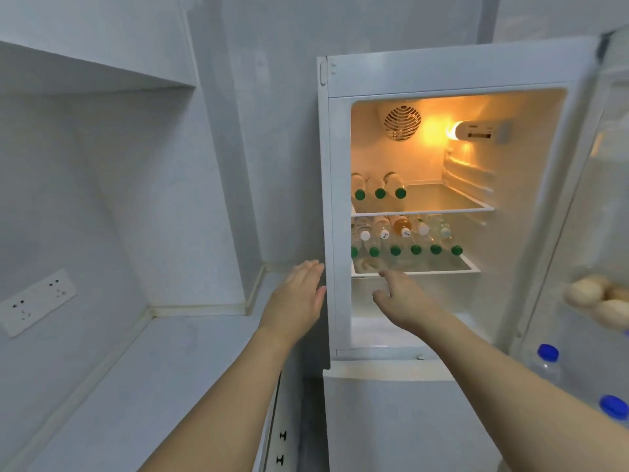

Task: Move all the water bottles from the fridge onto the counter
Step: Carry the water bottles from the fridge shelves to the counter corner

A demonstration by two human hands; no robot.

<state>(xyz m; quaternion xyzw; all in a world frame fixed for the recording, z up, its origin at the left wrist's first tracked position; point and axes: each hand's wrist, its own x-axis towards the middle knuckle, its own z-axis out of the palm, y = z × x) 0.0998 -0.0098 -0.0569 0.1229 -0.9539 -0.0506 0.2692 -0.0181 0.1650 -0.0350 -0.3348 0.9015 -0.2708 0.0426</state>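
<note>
Sitting left of fridge (442,73): counter (143,386). Lying on upper shelf (442,210), left side: three bottles (380,189). Lying on lower shelf (439,267): bottle row (405,248).

Green-capped water bottles (394,250) lie on two shelves inside the open fridge (340,199).

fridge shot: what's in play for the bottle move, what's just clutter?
In play: green-capped bottles on the top shelf and lower shelf, blue-capped bottles in the door, counter, both open hands: left hand, right hand.

Clutter: eggs, wall socket.
</note>
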